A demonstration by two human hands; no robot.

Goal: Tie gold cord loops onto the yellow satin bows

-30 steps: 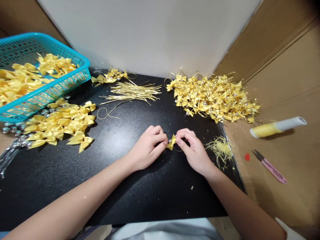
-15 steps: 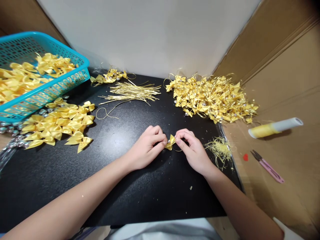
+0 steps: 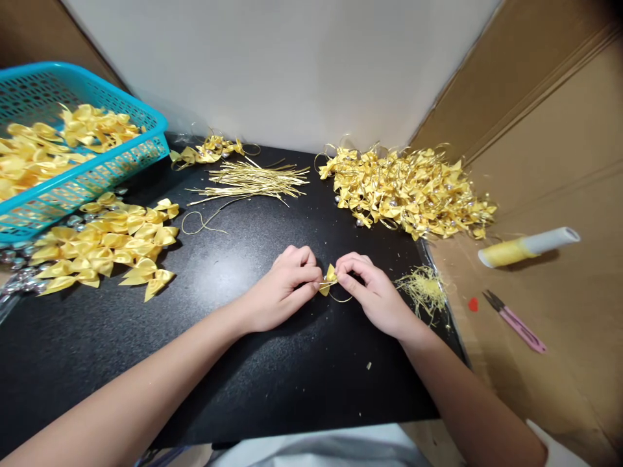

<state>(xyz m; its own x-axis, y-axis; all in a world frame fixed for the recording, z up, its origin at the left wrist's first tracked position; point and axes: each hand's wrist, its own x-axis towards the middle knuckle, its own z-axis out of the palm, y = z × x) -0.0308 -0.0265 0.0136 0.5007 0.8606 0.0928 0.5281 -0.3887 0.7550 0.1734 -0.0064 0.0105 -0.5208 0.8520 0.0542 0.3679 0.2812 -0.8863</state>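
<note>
Over the middle of the black table, a small yellow ribbon bow [image 3: 329, 275] sits between my two hands. My left hand [image 3: 289, 285] is closed in a pinch at the bow's left side, on a thin gold cord [image 3: 341, 301]. From the other side my right hand [image 3: 367, 285] pinches the cord too, thumb against forefinger. The cord crosses the front of the bow, and part of it curves below. My fingers cover its ends and some of the bow.
A blue basket [image 3: 92, 167] of bows stands left, above loose bows [image 3: 104, 243] and silver bells [image 3: 19, 279]. Gold cords [image 3: 257, 180] lie behind my hands. Finished bows [image 3: 403, 191], thread scraps [image 3: 423, 288], a yellow-wound tube [image 3: 528, 248] and pink snips [image 3: 516, 321] are right.
The cord now shows drawn across the bow, with a clearer loop below it. My right hand has shifted slightly left, and the whole view has moved a little.
</note>
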